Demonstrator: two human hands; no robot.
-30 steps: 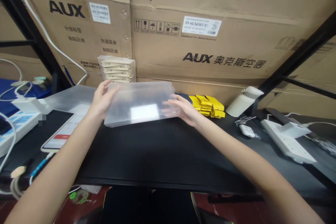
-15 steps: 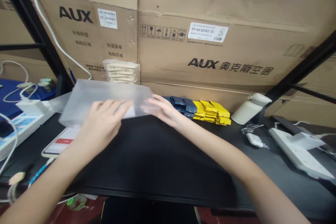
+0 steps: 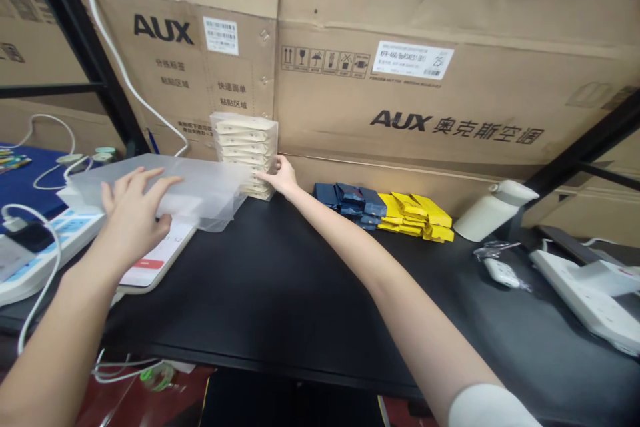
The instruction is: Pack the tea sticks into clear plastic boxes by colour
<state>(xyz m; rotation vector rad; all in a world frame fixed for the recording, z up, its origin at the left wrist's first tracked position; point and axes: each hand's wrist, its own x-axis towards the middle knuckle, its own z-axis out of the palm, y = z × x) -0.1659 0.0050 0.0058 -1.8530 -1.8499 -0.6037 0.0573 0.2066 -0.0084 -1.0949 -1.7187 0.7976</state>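
A translucent plastic box [image 3: 200, 190] lies at the left of the black table [image 3: 300, 307], partly over a white tablet [image 3: 155, 263]. My left hand [image 3: 131, 210] rests on the box with fingers spread, holding nothing. My right hand [image 3: 280, 177] reaches to the back and touches the lower right side of a clear case of cream packets [image 3: 245, 150] that stands against the cardboard boxes. Its fingers curl against the case.
Blue packets [image 3: 350, 203] and yellow packets [image 3: 417, 213] lie along the back. A white bottle [image 3: 493, 210] lies on its side at the right, near keys [image 3: 497, 263] and a white power strip [image 3: 585, 293]. Another power strip with cables [image 3: 35, 253] sits at the left. Large AUX cartons [image 3: 400, 80] wall the back.
The plastic box moved from the table's middle to the left and now lies down. My right hand let go of it and reached back to the case of cream packets.
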